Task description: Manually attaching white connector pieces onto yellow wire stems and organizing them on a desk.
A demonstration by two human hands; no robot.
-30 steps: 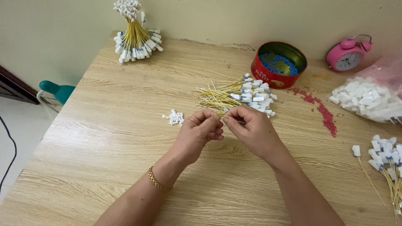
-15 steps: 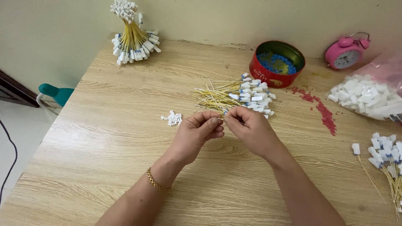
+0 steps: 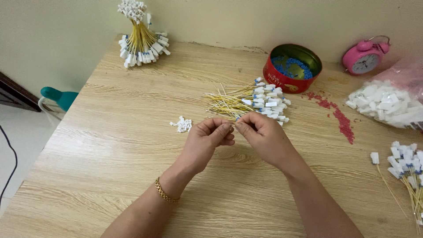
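Left hand point(image 3: 207, 140): forearm enters from the lower edge, angled up and right, gold bracelet point(image 3: 165, 192) at the wrist; fingers curled, thumb and forefinger pinched on a small item at the point where both hands meet. Right hand point(image 3: 264, 136): forearm enters from the lower right, angled up and left; fingers likewise curled, tips pinched against those of the left hand. Item held between them: too small and too covered to identify, a speck of blue showing at the fingertips. Loose pile of yellow wires with white connectors point(image 3: 249, 101): flat on the desk point(image 3: 110, 145), just beyond the hands, nearly touching the right knuckles. Small heap of white connectors point(image 3: 182, 124): just left of the left hand. Red round tin point(image 3: 291, 68) with blue pieces: behind the pile, near the far edge. Pink alarm clock point(image 3: 364, 58): far right corner. Bag of white parts point(image 3: 390, 101) and a second wire bundle point(image 3: 407, 165): along the right edge. Tied wire bundle point(image 3: 141, 42): far left corner, against the wall. Open room: broad bare wood left of and below the hands, reaching the desk's left edge.
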